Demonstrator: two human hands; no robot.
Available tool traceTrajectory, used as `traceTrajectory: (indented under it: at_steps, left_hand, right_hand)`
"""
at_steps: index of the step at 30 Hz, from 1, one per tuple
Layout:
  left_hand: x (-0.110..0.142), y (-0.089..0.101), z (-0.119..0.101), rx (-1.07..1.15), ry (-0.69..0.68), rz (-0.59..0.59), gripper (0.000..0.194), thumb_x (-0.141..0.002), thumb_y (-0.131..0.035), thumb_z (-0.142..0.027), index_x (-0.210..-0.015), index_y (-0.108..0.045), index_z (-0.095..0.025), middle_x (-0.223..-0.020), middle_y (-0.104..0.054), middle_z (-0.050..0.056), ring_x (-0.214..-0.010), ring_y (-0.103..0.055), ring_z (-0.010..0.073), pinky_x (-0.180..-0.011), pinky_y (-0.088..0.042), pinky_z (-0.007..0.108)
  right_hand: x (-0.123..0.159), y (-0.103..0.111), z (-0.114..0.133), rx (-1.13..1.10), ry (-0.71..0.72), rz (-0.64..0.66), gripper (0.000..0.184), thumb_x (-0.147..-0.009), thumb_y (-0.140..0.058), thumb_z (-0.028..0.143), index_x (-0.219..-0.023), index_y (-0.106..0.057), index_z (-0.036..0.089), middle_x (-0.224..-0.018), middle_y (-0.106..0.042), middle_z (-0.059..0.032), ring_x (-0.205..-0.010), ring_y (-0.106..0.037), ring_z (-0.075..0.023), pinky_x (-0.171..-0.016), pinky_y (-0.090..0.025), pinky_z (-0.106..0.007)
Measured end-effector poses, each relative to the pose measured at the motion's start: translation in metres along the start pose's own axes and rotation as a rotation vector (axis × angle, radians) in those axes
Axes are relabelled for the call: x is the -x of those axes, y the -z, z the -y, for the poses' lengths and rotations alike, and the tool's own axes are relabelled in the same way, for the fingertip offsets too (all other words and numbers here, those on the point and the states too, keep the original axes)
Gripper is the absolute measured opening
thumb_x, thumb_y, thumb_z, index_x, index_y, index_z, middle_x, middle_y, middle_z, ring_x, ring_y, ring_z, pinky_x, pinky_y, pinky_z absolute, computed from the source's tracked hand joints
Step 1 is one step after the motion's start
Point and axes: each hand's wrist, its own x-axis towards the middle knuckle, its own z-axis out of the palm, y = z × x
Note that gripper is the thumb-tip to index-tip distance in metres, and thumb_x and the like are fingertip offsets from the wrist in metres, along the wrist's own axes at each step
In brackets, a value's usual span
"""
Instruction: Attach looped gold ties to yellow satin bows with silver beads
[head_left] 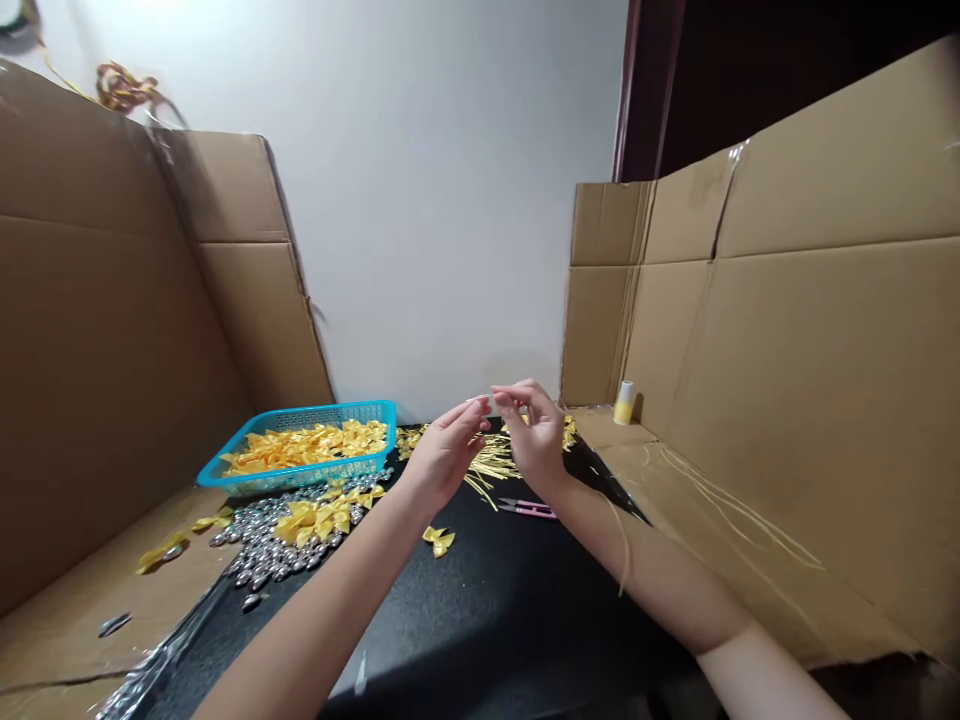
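Observation:
My left hand (448,445) and my right hand (536,432) meet above the black table, fingertips pinched and nearly touching. Between them is a small pale piece (492,403), too small to name. A yellow strand (624,550) lies across my right forearm; where its other end goes is unclear. Beneath my hands a bundle of yellow cords (491,462) fans out, partly hidden by them. Pink thread snips (527,508) lie just below my right hand. One yellow ribbon bow (439,541) rests on the table near my left wrist.
At the left a blue basket (296,410) holds many yellow bows. In front of it are silver beads (259,550) and more bows (319,520). A white-and-yellow thread spool (624,403) stands at the right. Cardboard walls (810,330) flank both sides of the black table (465,620).

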Motion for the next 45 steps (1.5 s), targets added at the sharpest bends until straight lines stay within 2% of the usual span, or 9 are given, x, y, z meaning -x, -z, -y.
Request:
traceTrajectory:
  at_steps: [4,8,11,15,18,22,26,38,45]
  left_hand:
    - [-0.005,0.004,0.007,0.081,0.116,-0.003,0.035,-0.055,-0.088,-0.037,-0.083,-0.073,-0.022,-0.084,-0.069,-0.001,-0.073,-0.058,0.0114,-0.061,-0.041,0.021]
    - [-0.008,0.006,0.007,0.075,0.118,-0.050,0.029,-0.058,-0.085,-0.035,-0.078,-0.070,-0.020,-0.081,-0.069,0.000,-0.072,-0.057,0.0124,-0.058,-0.038,0.021]
    - [-0.012,0.008,0.004,0.023,0.029,-0.153,0.028,-0.055,-0.086,-0.031,-0.074,-0.068,-0.020,-0.072,-0.066,-0.004,-0.066,-0.053,0.0101,-0.057,-0.035,0.020]
    - [-0.017,0.013,-0.005,-0.090,-0.160,-0.291,0.031,-0.051,-0.087,-0.033,-0.072,-0.068,-0.020,-0.077,-0.070,-0.002,-0.073,-0.057,0.0119,-0.061,-0.035,0.021]
    - [-0.018,0.020,-0.017,-0.123,-0.272,-0.347,0.032,-0.053,-0.085,-0.038,-0.072,-0.067,-0.020,-0.082,-0.073,0.001,-0.079,-0.062,0.0142,-0.065,-0.037,0.022]
    - [-0.019,0.032,-0.037,-0.070,-0.378,-0.387,0.030,-0.055,-0.084,-0.037,-0.072,-0.065,-0.021,-0.082,-0.074,-0.001,-0.081,-0.066,0.0121,-0.070,-0.040,0.021]
    - [-0.021,0.040,-0.046,-0.027,-0.376,-0.398,0.027,-0.057,-0.083,-0.033,-0.073,-0.065,-0.021,-0.076,-0.073,-0.003,-0.074,-0.066,0.0106,-0.069,-0.041,0.021]
    - [-0.022,0.041,-0.043,-0.071,-0.232,-0.361,0.032,-0.056,-0.084,-0.034,-0.076,-0.064,-0.020,-0.076,-0.072,-0.001,-0.072,-0.067,0.0127,-0.065,-0.043,0.021]
    - [-0.020,0.042,-0.047,-0.165,-0.206,-0.334,0.034,-0.057,-0.084,-0.037,-0.079,-0.064,-0.020,-0.083,-0.073,0.000,-0.075,-0.067,0.0132,-0.064,-0.043,0.022]
  right_hand:
    - [0.004,-0.005,-0.011,0.007,-0.003,0.028,0.011,-0.086,-0.062,0.026,-0.083,-0.072,0.021,-0.073,-0.062,-0.0002,-0.068,-0.053,-0.0134,-0.066,-0.046,-0.028]
    - [0.006,-0.006,-0.013,0.044,0.027,0.059,0.010,-0.085,-0.063,0.023,-0.084,-0.073,0.021,-0.074,-0.061,-0.0003,-0.068,-0.053,-0.0128,-0.065,-0.045,-0.027]
    - [0.004,-0.003,-0.013,0.139,0.027,0.153,0.010,-0.086,-0.062,0.023,-0.084,-0.071,0.021,-0.076,-0.062,-0.0006,-0.069,-0.053,-0.0129,-0.069,-0.045,-0.027]
    - [-0.005,0.003,-0.020,0.228,-0.027,0.396,0.010,-0.085,-0.061,0.018,-0.077,-0.068,0.018,-0.071,-0.058,0.0009,-0.065,-0.051,-0.0114,-0.067,-0.043,-0.026]
    - [-0.012,0.009,-0.027,0.256,-0.135,0.536,0.011,-0.083,-0.061,0.017,-0.073,-0.067,0.016,-0.073,-0.060,0.0003,-0.064,-0.051,-0.0107,-0.065,-0.042,-0.025]
    - [-0.020,0.019,-0.035,0.203,-0.330,0.677,0.012,-0.080,-0.063,0.024,-0.075,-0.068,0.014,-0.072,-0.062,-0.0007,-0.062,-0.050,-0.0103,-0.061,-0.041,-0.025]
    - [-0.021,0.025,-0.039,0.164,-0.405,0.687,0.021,-0.077,-0.063,0.033,-0.078,-0.068,0.013,-0.068,-0.060,-0.0002,-0.060,-0.048,-0.0103,-0.059,-0.039,-0.025]
    - [-0.024,0.028,-0.036,0.052,-0.512,0.748,0.029,-0.073,-0.068,0.043,-0.078,-0.068,0.014,-0.069,-0.064,-0.0014,-0.065,-0.055,-0.0130,-0.063,-0.041,-0.028]
    - [-0.023,0.027,-0.050,-0.102,-0.591,0.548,0.031,-0.080,-0.059,0.042,-0.094,-0.069,0.017,-0.093,-0.071,-0.0063,-0.080,-0.061,-0.0148,-0.074,-0.046,-0.030]
